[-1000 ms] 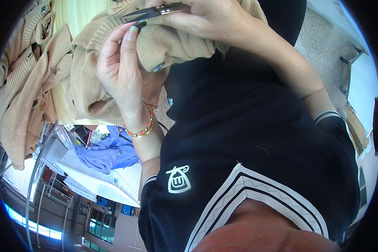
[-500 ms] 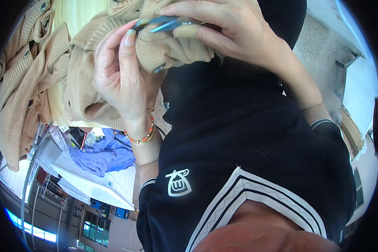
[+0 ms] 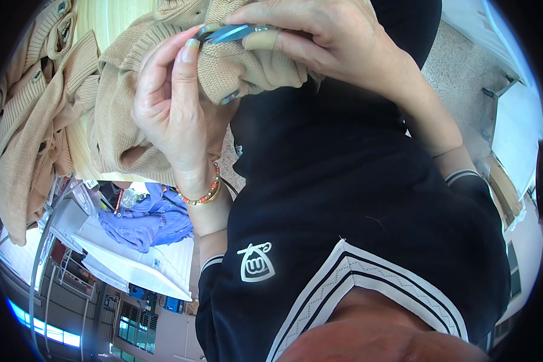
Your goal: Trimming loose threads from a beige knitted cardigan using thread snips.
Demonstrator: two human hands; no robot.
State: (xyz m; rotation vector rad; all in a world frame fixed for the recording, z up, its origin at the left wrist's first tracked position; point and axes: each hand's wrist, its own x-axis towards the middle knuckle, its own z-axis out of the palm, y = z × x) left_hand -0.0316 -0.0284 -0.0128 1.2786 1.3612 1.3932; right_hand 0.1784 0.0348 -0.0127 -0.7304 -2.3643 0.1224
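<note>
Our left hand (image 3: 172,114) is pinching a dark button (image 3: 203,35), looks like, on the tan sweater (image 3: 120,130); our right hand (image 3: 338,39) is gripping scissors (image 3: 230,33) over the sweater. We're not making out finished cuts; a second button (image 3: 229,96) is sitting unhandled on the sweater.

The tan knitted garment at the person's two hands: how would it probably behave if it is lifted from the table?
The tan knitted garment would probably sag floppily, since it bunches in loose, soft folds beside the left hand. It seems unlikely to feel slippery, as its knit surface looks matt and textured. Rolling also seems unlikely, given its shapeless spread.
</note>
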